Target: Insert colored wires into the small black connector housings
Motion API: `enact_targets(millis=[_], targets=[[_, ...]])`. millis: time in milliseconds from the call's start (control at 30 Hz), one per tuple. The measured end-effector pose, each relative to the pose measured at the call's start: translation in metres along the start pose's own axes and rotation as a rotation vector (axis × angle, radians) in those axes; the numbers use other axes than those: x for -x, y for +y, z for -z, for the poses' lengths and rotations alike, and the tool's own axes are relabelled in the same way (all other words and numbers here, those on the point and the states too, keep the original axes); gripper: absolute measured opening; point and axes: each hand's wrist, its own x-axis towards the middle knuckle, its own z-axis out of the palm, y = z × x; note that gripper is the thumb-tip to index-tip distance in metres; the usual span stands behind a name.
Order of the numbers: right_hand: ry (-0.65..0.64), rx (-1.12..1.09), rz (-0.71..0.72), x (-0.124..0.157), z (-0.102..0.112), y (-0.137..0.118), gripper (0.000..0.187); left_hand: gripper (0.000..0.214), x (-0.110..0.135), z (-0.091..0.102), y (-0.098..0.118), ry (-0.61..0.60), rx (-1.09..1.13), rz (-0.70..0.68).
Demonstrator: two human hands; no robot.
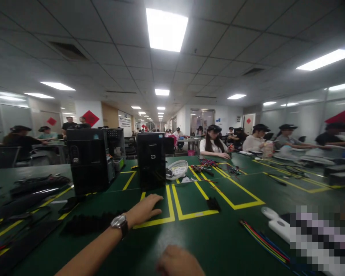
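Green covers the whole bench (218, 237), which is marked out with yellow tape lines (172, 203) into rectangles. The left hand (145, 209) lies flat and open, palm down, on the bench surface, its fingers resting on a yellow line just in front of a black computer tower (151, 159); a wristwatch (120, 223) sits on that wrist. The right hand (178, 263) shows only in part at the bottom edge, blurred, and whether it is open or closed cannot be told; it holds nothing that can be seen. A 2nd black tower (89, 159) stands to the left of the 1st. Behind the towers lies a white mesh basket (177, 169) with small tools near it. A small black piece (213, 204) rests on a yellow line to the right of the left hand. A bundle of coloured cables (261, 239) lies farther right, beside a white device (277, 222). Other people sit at work along the far side.
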Motion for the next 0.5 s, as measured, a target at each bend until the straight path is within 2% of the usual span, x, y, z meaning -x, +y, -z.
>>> enact_targets(millis=[100, 133, 200, 267, 367, 433, 500], targets=[[0.238, 0.137, -0.289, 0.074, 0.062, 0.08, 0.029, 0.062, -0.058, -0.049, 0.035, 0.041, 0.085, -0.045], [0.264, 0.209, -0.392, 0.096, 0.077, 0.104, 0.03, 0.067, -0.077, -0.066, 0.047, 0.046, 0.105, -0.052], [0.295, 0.329, -0.572, 0.133, 0.095, 0.147, 0.029, 0.074, -0.112, -0.098, 0.068, 0.051, 0.144, -0.057], [0.316, 0.394, -0.651, 0.157, 0.101, 0.181, 0.031, 0.077, -0.138, -0.125, 0.085, 0.05, 0.176, -0.046], [0.338, 0.412, -0.693, 0.172, 0.101, 0.208, 0.032, 0.065, -0.161, -0.15, 0.102, 0.045, 0.208, -0.016], [0.32, 0.388, -0.719, 0.173, 0.101, 0.212, 0.031, 0.05, -0.166, -0.154, 0.107, 0.051, 0.221, 0.0], [0.299, 0.342, -0.729, 0.171, 0.104, 0.21, 0.031, 0.045, -0.162, -0.151, 0.109, 0.07, 0.241, 0.002]])
